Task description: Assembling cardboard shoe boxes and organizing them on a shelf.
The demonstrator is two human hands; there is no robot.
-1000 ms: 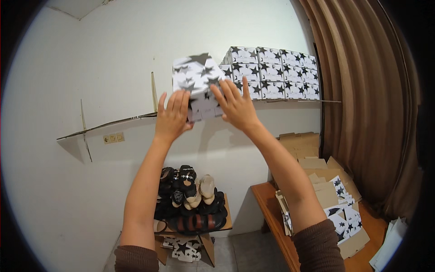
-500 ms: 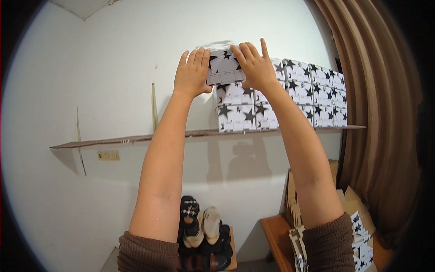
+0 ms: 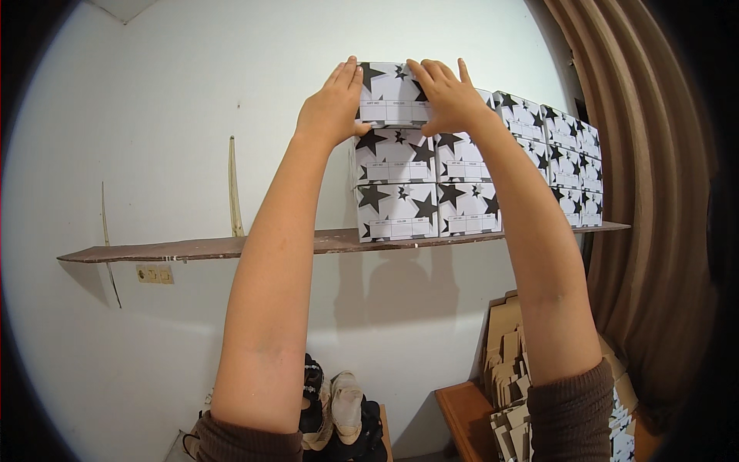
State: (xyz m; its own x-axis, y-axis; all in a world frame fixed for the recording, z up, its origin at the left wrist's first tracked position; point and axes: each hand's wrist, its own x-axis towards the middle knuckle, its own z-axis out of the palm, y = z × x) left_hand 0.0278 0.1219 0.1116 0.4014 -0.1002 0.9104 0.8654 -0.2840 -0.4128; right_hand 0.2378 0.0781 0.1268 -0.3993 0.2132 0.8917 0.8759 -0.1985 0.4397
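Note:
Up at the left end of the stack, my left hand [image 3: 331, 104] presses the left side of a white shoebox [image 3: 389, 94] printed with black stars, thumb near its lower edge. My right hand [image 3: 456, 98] holds the same shoebox at its right, fingers over the top corner and thumb low on the front. It sits on top of a column of matching shoeboxes [image 3: 396, 158]. More star-printed shoeboxes [image 3: 566, 165] continue to the right, partly hidden by my right hand and forearm.
A narrow brown wall shelf [image 3: 185, 248] carries the boxes. Below are wall sockets [image 3: 155, 274] and a pile of shoes [image 3: 346, 408]. At lower right, folded cardboard [image 3: 504, 346] rests on a wooden bench [image 3: 466, 408]. A brown curtain [image 3: 647, 192] hangs at right.
The shoebox between my hands has come down from a slightly tilted, blurred position to sit level on the left column. The view has shifted slightly; both hands remain on the box.

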